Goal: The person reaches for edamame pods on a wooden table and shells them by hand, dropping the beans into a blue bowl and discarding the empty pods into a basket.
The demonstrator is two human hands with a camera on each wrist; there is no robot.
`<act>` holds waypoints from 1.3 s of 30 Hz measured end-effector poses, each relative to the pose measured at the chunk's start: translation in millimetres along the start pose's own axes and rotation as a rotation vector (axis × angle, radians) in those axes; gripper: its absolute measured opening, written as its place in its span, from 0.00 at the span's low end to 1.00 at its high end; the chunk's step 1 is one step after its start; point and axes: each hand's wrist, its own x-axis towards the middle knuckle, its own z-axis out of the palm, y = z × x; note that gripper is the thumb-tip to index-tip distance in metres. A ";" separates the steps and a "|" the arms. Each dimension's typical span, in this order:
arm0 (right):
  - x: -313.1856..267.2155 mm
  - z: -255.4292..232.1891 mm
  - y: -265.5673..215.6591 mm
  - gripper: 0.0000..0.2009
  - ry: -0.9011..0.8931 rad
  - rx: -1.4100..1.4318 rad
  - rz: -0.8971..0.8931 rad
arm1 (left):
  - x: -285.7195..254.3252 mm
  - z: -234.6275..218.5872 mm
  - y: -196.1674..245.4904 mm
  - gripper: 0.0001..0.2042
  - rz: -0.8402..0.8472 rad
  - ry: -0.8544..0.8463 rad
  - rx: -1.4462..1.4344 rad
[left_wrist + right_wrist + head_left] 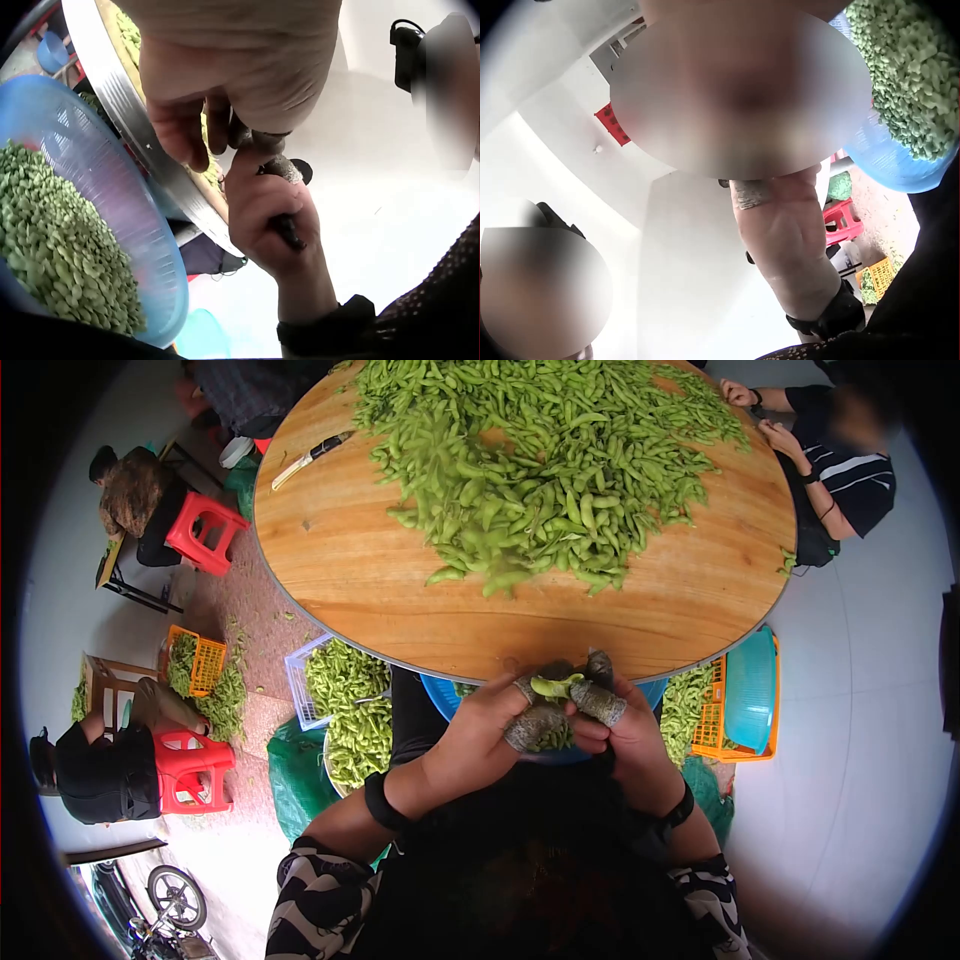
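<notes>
From the head view, both hands meet just off the near edge of the round wooden table (380,575): the left hand (478,735) and the right hand (625,732), fingertips wrapped in grey covers, pinch one green pod (556,685) between them, thumbs and forefingers curled tight on it. The pod sits above a blue basin (440,695) that the arms mostly hide here. The left wrist view shows that basin (97,180) plainly, heaped with shelled green beans (60,240), tucked under the table's metal rim (142,142); it also shows the right hand (266,217) from below, though the pod itself cannot be made out. The right wrist view is largely blurred, giving only the left forearm and a corner of the bean heap (907,67). On the table's far half lies a wide pile of pods (540,455), with a knife (312,458) at the far left edge and bare wood between pile and near rim. Crates of pods (345,710) crowd the floor to the near left, an orange crate (715,725) to the right.
</notes>
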 end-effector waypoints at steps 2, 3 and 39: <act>0.5 4.3 1.2 0.07 -0.005 -0.002 0.030 | 0.9 -0.5 1.0 0.14 0.000 -0.001 -0.153; 1.3 4.7 4.0 0.07 -0.003 -0.002 0.027 | 1.5 -1.6 0.5 0.13 0.017 -0.008 -0.172; -10.9 27.8 -10.6 0.14 -0.050 -0.302 0.197 | -6.6 -19.1 -31.8 0.11 -0.543 -0.215 -1.238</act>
